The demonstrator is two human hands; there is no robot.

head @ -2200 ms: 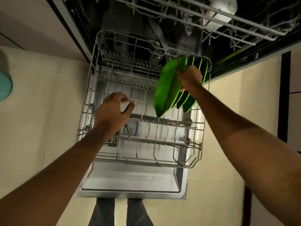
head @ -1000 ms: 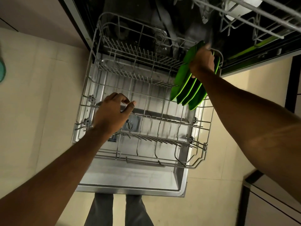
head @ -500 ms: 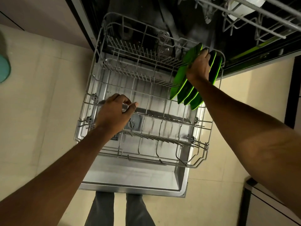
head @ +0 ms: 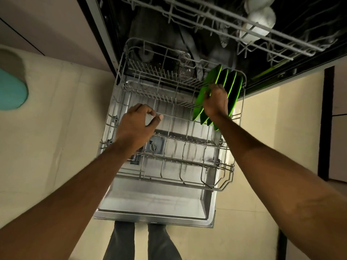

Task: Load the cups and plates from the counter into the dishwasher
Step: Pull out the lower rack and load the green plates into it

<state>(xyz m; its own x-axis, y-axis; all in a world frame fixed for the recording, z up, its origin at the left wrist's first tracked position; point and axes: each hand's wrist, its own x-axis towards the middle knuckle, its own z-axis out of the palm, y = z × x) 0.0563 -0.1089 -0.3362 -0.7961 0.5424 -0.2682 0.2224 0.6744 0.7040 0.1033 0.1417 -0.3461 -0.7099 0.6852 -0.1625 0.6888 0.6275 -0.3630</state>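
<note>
Several green plates (head: 232,87) stand on edge in the far right corner of the pulled-out lower rack (head: 165,177). My right hand (head: 216,102) grips the leftmost green plate (head: 201,98) at its rim, fingers curled over the edge. My left hand (head: 137,124) hovers over the rack's left middle with fingers loosely curled, holding nothing; whether it touches the wires is unclear. White cups (head: 261,21) sit in the upper rack (head: 206,17) at the top right.
The open dishwasher door (head: 154,209) lies flat below the rack, with my legs (head: 142,241) just behind its edge. A teal round object (head: 11,91) is at the left edge. Beige floor tiles flank the door.
My right hand has slid from the plates' top edges down onto the leftmost plate, which now stands in the rack with the others. My left hand stays over the rack.
</note>
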